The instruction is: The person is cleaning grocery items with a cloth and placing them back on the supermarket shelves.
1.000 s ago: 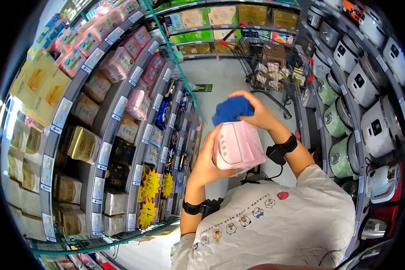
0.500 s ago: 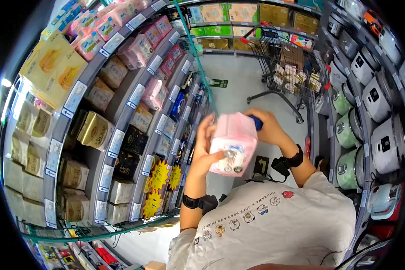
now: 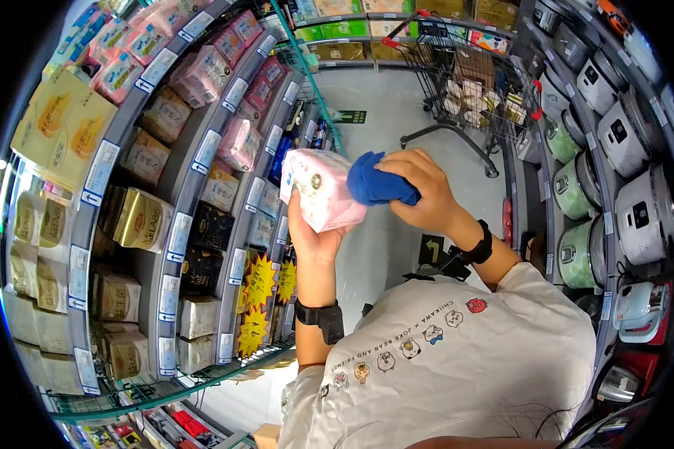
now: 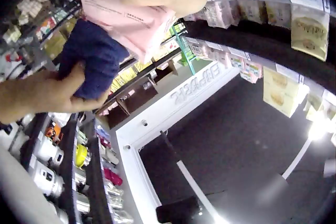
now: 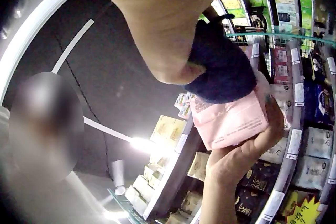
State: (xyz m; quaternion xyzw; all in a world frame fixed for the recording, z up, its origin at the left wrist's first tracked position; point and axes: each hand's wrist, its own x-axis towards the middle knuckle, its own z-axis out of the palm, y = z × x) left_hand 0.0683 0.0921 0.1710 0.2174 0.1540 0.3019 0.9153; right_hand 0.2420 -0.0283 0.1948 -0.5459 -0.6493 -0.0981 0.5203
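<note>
A pink plastic-wrapped pack (image 3: 326, 187) with small print is held up in front of the chest by my left hand (image 3: 311, 233), its fingers and thumb around the lower side. My right hand (image 3: 429, 191) grips a bunched dark blue cloth (image 3: 380, 179) against the pack's right side. In the left wrist view, the cloth (image 4: 93, 58) lies close beside the pink pack (image 4: 123, 22). The right wrist view shows the cloth (image 5: 220, 66) over one end of the pack (image 5: 231, 121), with the left hand (image 5: 244, 155) supporting it from below.
Shelves on the left carry pink packs (image 3: 240, 144), gold packs (image 3: 144, 219) and yellow starburst price signs (image 3: 254, 333). Rice cookers (image 3: 577, 179) line the right-hand shelves. A loaded shopping cart (image 3: 472, 90) stands ahead in the aisle (image 3: 367, 101).
The pack has turned in the left hand and moved left and up. The blue cloth, mostly hidden behind the pack half a second ago, now shows against its right side.
</note>
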